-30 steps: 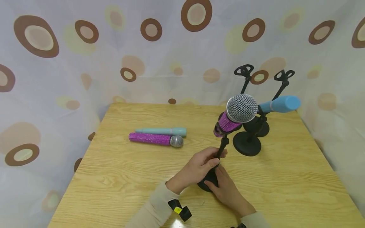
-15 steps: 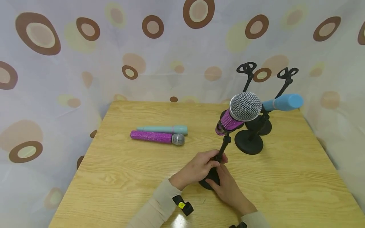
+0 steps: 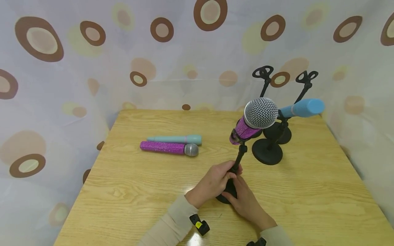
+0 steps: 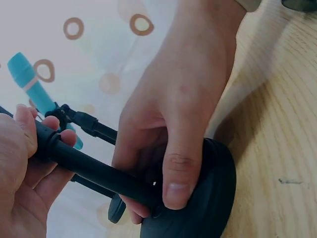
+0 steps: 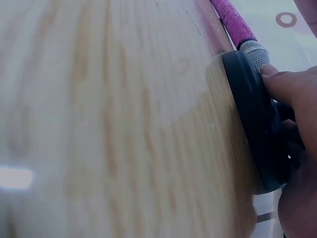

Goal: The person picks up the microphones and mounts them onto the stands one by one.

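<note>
A black microphone stand (image 3: 240, 155) rises near the table's front, holding a purple microphone (image 3: 246, 131) with a silver mesh head in its clip. My left hand (image 3: 217, 179) grips the pole partway up, its fingers (image 4: 45, 168) wrapped around it in the left wrist view. Lower down, my right hand (image 3: 247, 203) holds the round base (image 4: 218, 183), thumb on top beside the foot of the pole. The right wrist view shows the base's edge (image 5: 255, 129) close over the wood, with the right thumb (image 5: 282, 84) on it.
Behind to the right stands another stand with a blue microphone (image 3: 303, 108), and two stands with bare clips (image 3: 263, 72) farther back. A purple microphone (image 3: 163, 147) and a pale teal one (image 3: 175, 139) lie side by side, left of centre on the wooden table (image 3: 138, 191).
Both hands keep their hold on the stand, which stays nearly in place. The head view shifts slightly.
</note>
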Demonstrator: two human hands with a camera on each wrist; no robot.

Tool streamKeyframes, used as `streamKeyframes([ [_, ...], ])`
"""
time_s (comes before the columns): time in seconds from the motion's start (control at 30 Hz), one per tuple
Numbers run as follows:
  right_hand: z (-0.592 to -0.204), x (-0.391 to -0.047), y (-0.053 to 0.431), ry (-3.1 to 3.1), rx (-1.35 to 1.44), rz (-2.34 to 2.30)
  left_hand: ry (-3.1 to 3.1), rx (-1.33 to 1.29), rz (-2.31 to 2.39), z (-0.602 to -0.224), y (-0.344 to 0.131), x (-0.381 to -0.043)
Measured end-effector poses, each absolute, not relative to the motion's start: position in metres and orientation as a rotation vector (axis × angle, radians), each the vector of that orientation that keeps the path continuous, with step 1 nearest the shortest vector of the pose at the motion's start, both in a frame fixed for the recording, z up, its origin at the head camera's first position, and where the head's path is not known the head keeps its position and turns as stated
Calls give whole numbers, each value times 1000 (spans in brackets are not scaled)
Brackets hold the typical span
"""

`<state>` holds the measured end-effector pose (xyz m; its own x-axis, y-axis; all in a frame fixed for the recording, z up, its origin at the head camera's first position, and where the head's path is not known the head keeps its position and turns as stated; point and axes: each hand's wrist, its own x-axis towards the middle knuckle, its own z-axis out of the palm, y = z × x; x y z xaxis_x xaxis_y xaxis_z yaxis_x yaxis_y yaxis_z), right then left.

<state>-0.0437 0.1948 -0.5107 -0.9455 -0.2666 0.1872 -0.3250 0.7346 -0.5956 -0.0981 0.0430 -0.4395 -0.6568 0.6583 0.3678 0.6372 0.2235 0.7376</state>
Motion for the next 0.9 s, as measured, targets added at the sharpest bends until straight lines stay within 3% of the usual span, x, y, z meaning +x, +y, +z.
streamKeyframes([
  [0.4,-512,-42,195,-2824,506,1003,2641,1382,1315,-444,45,-95],
  [0.9,-510,-43,196,-2859,530,1031,2661,1286,1395,-442,45,-92],
])
